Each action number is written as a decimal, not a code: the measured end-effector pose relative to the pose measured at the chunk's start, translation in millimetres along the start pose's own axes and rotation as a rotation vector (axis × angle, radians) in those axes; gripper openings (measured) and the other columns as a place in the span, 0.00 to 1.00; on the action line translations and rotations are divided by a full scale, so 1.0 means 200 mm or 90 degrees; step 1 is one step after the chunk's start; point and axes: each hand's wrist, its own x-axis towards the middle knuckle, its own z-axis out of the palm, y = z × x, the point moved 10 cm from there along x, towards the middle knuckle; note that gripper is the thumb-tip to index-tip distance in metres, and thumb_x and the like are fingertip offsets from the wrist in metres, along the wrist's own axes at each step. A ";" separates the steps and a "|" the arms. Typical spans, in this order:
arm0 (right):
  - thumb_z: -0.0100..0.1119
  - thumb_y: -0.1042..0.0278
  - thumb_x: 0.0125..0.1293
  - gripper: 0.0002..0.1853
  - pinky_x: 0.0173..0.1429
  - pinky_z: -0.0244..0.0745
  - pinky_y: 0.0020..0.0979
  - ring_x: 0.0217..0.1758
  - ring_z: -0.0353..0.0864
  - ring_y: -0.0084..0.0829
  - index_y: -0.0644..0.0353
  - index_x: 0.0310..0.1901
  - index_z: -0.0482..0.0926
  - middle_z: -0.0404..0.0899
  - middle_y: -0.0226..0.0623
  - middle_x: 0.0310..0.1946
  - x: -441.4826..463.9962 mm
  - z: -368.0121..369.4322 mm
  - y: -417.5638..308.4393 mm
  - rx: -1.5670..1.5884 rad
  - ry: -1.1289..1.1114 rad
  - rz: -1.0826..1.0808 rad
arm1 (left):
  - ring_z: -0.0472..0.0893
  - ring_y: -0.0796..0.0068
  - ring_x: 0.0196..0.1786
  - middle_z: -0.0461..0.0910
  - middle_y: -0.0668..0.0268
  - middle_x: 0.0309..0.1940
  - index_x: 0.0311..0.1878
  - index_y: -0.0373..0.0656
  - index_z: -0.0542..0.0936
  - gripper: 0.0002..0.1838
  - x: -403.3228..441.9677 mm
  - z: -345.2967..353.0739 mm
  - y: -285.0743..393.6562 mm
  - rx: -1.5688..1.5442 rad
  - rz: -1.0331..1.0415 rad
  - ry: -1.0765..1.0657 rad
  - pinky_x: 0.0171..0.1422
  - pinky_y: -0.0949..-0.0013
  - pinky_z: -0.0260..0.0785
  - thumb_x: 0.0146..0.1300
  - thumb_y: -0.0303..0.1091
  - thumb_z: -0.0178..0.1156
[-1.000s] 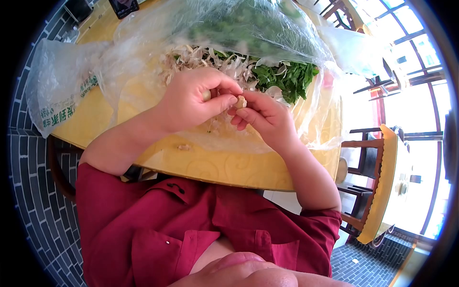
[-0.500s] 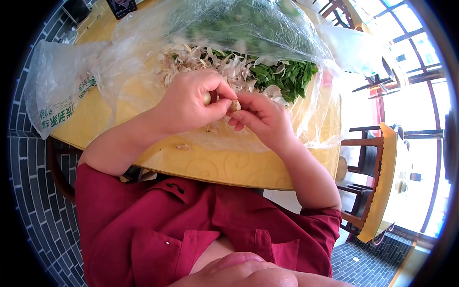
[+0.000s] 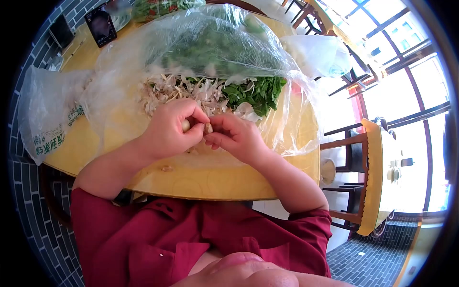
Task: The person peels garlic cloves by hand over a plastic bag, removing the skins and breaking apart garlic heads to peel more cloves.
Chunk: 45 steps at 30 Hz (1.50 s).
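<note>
My left hand [image 3: 173, 128] is closed, with a pale peeled garlic clove [image 3: 185, 126] tucked in its curled fingers. Its thumb and index fingertips meet a second garlic clove [image 3: 208, 128], which has brownish skin on it. From the other side, my right hand [image 3: 237, 136] pinches that same clove between thumb and fingers. Just beyond both hands lies a heap of papery garlic skins [image 3: 201, 93], beside green leaves [image 3: 260, 93], on a clear plastic sheet or bag. How much skin is still on the clove is too small to tell.
A large clear plastic bag [image 3: 224, 40] of greens covers the far part of the yellow table [image 3: 229, 184]. At the left is a printed plastic bag [image 3: 50, 115]; farther back a phone [image 3: 101, 26] stands upright. A scrap of skin [image 3: 166, 168] lies near the table edge.
The view has shifted, so the table and hands appear farther left and lower, and more of the phone shows. Both hands keep their pinch on the clove, with only slight finger movement.
</note>
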 end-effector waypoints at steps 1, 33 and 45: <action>0.65 0.71 0.58 0.14 0.34 0.77 0.26 0.29 0.83 0.25 0.63 0.45 0.76 0.81 0.37 0.28 0.00 0.01 0.00 0.004 -0.004 0.005 | 0.80 0.69 0.30 0.79 0.62 0.26 0.31 0.39 0.78 0.04 0.00 0.00 0.00 -0.011 -0.004 -0.001 0.35 0.70 0.71 0.50 0.23 0.60; 0.59 0.73 0.64 0.13 0.36 0.78 0.23 0.32 0.82 0.21 0.68 0.48 0.73 0.81 0.36 0.30 0.00 0.00 -0.03 0.055 -0.008 -0.011 | 0.75 0.83 0.31 0.78 0.69 0.27 0.33 0.38 0.78 0.04 -0.01 0.01 -0.08 -0.104 -0.098 -0.019 0.35 0.76 0.68 0.53 0.23 0.61; 0.64 0.70 0.59 0.15 0.34 0.76 0.30 0.30 0.83 0.33 0.64 0.46 0.74 0.81 0.42 0.29 0.00 -0.01 -0.03 -0.092 0.019 -0.081 | 0.78 0.79 0.30 0.79 0.64 0.25 0.31 0.37 0.77 0.05 -0.01 0.02 -0.10 -0.040 -0.091 -0.006 0.35 0.74 0.71 0.49 0.24 0.63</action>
